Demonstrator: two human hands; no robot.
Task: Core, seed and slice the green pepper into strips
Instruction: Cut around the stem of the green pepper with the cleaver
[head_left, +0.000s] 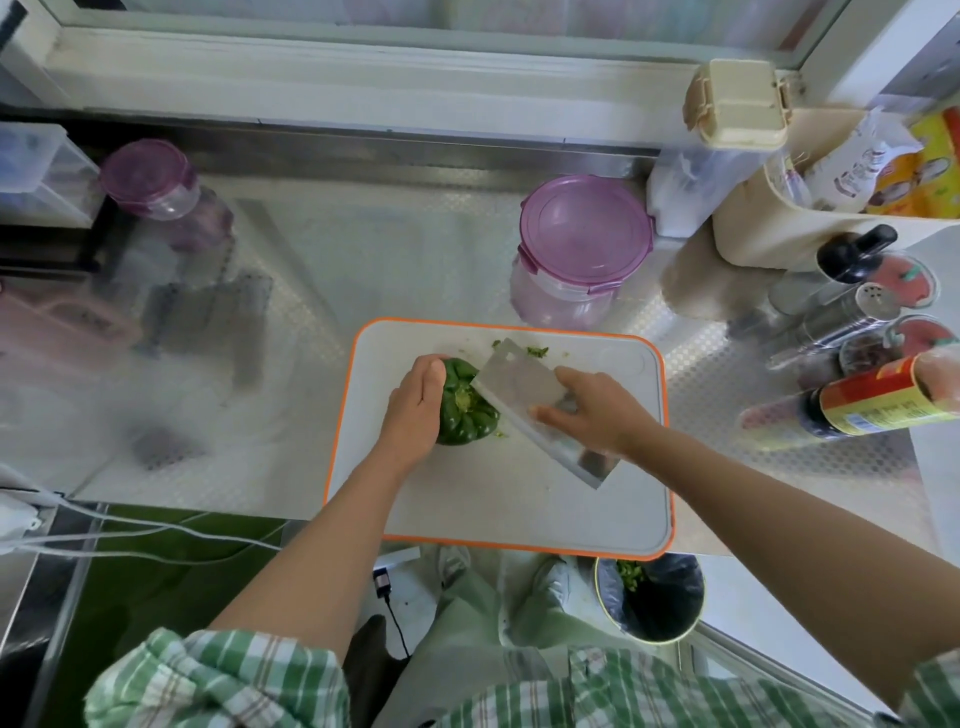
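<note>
- Head view, centre of the frame: one dark green bell pepper (467, 423) lies on the left part of a white plastic cutting board with an orange rim (519, 514). Its cored, pale top faces up, probably so the seeds can be reached.
- The left hand (415, 400) curls round the pepper's left side and grips it, apparently to stop it rolling.
- The right hand (597, 410) is closed round one broad steel cleaver (519, 382), thumb lying on the flat. The blade tilts with its far corner just beside the pepper's core.
- A few green scraps (535, 352) lie at the board's upper edge.
- Lower right, one bin lined with a black bag (665, 597) holds trimmings.
- On the steel counter (415, 249) stand two purple-lidded clear jars, upper left (150, 176) and upper centre (584, 228).
</note>
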